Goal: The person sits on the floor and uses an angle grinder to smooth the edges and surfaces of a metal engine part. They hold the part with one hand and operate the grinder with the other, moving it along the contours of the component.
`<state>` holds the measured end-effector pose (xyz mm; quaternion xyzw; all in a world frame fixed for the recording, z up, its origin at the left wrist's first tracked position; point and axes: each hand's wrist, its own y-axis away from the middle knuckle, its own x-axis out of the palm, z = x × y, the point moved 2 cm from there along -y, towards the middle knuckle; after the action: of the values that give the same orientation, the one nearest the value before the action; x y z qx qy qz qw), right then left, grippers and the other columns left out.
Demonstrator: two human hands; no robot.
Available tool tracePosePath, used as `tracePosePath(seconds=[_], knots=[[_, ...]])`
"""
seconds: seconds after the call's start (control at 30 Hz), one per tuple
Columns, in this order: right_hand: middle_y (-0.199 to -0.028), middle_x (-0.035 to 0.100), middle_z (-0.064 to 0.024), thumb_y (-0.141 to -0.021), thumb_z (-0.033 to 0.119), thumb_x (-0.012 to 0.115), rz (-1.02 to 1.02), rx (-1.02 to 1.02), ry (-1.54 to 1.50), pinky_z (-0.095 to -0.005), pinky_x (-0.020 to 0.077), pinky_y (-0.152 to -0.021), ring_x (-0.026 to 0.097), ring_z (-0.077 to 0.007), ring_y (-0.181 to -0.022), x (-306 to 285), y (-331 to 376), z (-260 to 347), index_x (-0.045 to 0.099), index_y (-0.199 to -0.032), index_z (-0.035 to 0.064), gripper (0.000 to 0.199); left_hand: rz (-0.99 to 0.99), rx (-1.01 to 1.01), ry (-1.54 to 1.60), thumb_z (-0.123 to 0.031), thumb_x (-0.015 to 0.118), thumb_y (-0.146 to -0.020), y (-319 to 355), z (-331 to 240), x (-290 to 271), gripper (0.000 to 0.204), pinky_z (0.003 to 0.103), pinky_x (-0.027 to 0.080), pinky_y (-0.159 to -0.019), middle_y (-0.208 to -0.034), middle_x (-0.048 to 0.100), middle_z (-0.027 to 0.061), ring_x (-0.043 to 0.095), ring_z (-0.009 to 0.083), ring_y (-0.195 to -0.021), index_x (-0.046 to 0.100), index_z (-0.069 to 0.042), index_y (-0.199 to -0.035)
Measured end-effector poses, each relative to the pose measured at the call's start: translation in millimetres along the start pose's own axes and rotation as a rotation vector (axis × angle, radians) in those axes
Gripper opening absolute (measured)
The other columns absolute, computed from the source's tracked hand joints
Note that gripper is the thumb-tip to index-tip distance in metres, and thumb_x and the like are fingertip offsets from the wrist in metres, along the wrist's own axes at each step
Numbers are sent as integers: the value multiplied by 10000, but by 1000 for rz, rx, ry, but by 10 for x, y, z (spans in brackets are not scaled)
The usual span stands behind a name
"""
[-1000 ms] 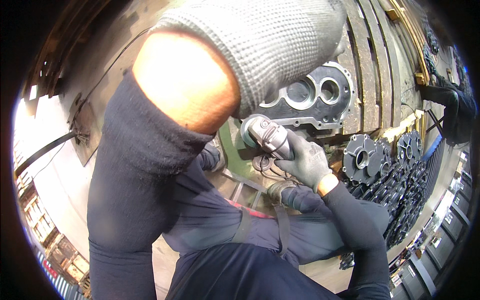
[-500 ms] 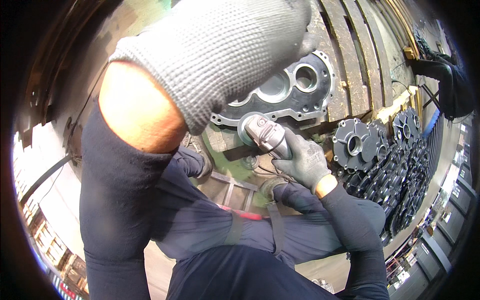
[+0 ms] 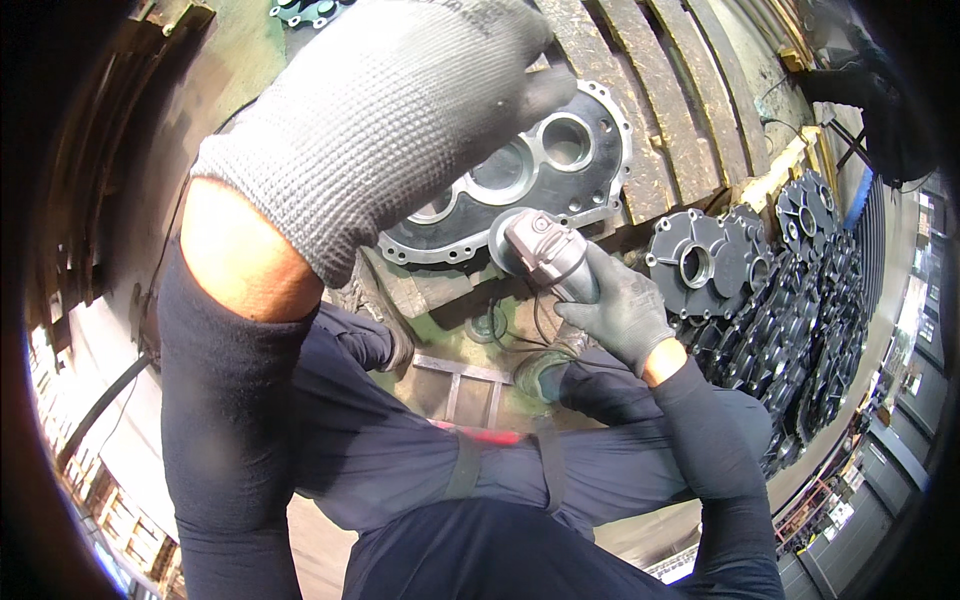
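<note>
My right hand [image 3: 625, 310], in a grey glove, is closed around the body of an angle grinder [image 3: 548, 250]. The grinder's round disc [image 3: 508, 240] is at the near edge of a dark metal housing cover [image 3: 470, 222] with large round bores and a bolt-hole rim; whether it touches cannot be told. My left hand [image 3: 400, 110], gloved too, is raised close to the camera above the cover and hides part of it. Its thumb sticks out to the right, but the other fingers are mostly hidden.
The cover lies on a wooden pallet [image 3: 690, 120]. Many similar dark covers [image 3: 780, 300] are stacked at the right. A cable [image 3: 510, 335] and a metal frame [image 3: 455, 380] are on the floor between my feet. More castings [image 3: 305, 12] show at the top.
The grinder has shifted to the right along the cover's near edge. My raised left hand sits a little further left in view, and the whole scene has shifted slightly.
</note>
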<state>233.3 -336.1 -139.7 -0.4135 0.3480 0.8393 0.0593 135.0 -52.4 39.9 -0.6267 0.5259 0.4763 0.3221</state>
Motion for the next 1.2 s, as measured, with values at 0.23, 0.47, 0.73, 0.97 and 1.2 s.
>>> tracePosePath(seconds=[0.23, 0.47, 0.73, 0.97, 1.2], knots=[[-1302, 768, -236, -827, 420, 918, -55, 112, -62, -524, 600, -1014, 754, -436, -1185, -46, 100, -253, 577, -1572, 131, 868, -172, 294, -213, -346, 739, -1087, -230, 224, 588, 325, 415, 662, -886, -1137, 827, 141, 812, 321, -992, 810, -84, -1266], [-1299, 767, -236, -834, 428, 914, -78, 134, -45, -526, 600, -1012, 750, -441, -1190, -20, 172, -435, 583, -1555, 115, 853, -47, -4, -1, -364, 710, -1113, -303, 32, 551, 356, 414, 650, -892, -1139, 819, 166, 816, 316, -1001, 802, -69, -1291], [-1249, 766, -238, -857, 448, 902, -160, 136, 1, -564, 604, -968, 763, -461, -1127, -96, 311, -636, 572, -1485, 94, 792, -48, 31, 2, -356, 708, -1117, -385, -52, 607, 349, 430, 642, -867, -1109, 812, 179, 816, 319, -968, 795, -52, -1266], [-1236, 775, -219, -853, 419, 909, -214, 174, 6, -546, 602, -970, 765, -445, -1127, -216, 322, -816, 577, -1506, 127, 788, -79, 86, 36, -346, 725, -1105, -431, -93, 664, 355, 433, 640, -858, -1087, 806, 197, 813, 346, -957, 783, -27, -1251], [-1254, 779, -227, -844, 410, 913, -232, 221, -23, -534, 590, -1003, 745, -451, -1182, -299, 262, -858, 620, -1540, 142, 801, -61, 60, 44, -343, 729, -1101, -442, -115, 649, 363, 435, 640, -858, -1110, 812, 199, 819, 345, -988, 784, -28, -1274]])
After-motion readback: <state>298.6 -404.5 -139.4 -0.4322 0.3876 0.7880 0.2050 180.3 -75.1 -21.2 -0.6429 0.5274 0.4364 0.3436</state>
